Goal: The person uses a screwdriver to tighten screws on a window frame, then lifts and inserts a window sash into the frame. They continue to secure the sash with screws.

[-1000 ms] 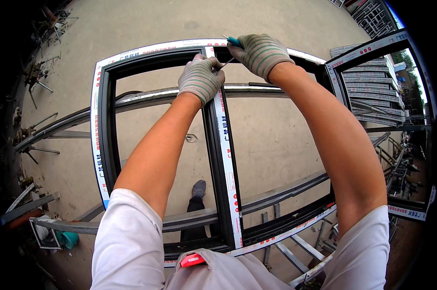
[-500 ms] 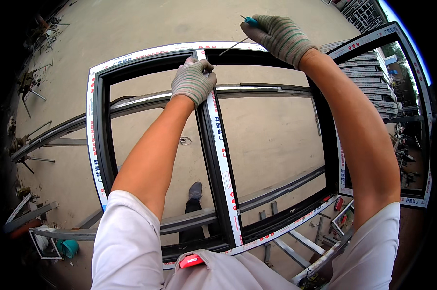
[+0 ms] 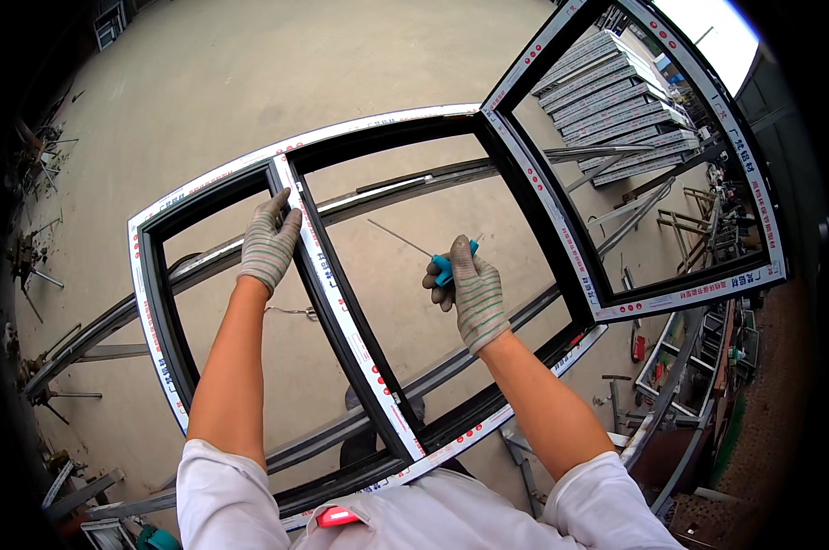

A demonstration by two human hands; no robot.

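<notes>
A window frame [image 3: 323, 266] of dark profiles with printed white protective film lies in front of me, split by a middle bar. My left hand [image 3: 272, 243], in a striped knit glove, grips the far part of that bar; some of its fingertips are hidden. Above the right-hand opening, my gloved right hand [image 3: 474, 298] is closed around a hex key [image 3: 442, 269] with a teal handle. Its long thin shaft points to the far left, touching nothing. Along the frame's right side, a film-wrapped sash [image 3: 570, 225] stands swung out.
Metal rails [image 3: 359, 202] run beneath the frame. Wrapped profiles [image 3: 616, 101] lie stacked beyond the sash. Clamp-like metal fittings [image 3: 34, 275] stand at the far left. A metal rack [image 3: 680, 367] and loose parts sit at the lower right, near a small red object [image 3: 638, 348].
My right hand has come down and nearer with the hex key, from the frame's far edge to over the opening. The left hand stays on the middle bar. The view has turned rightward.
</notes>
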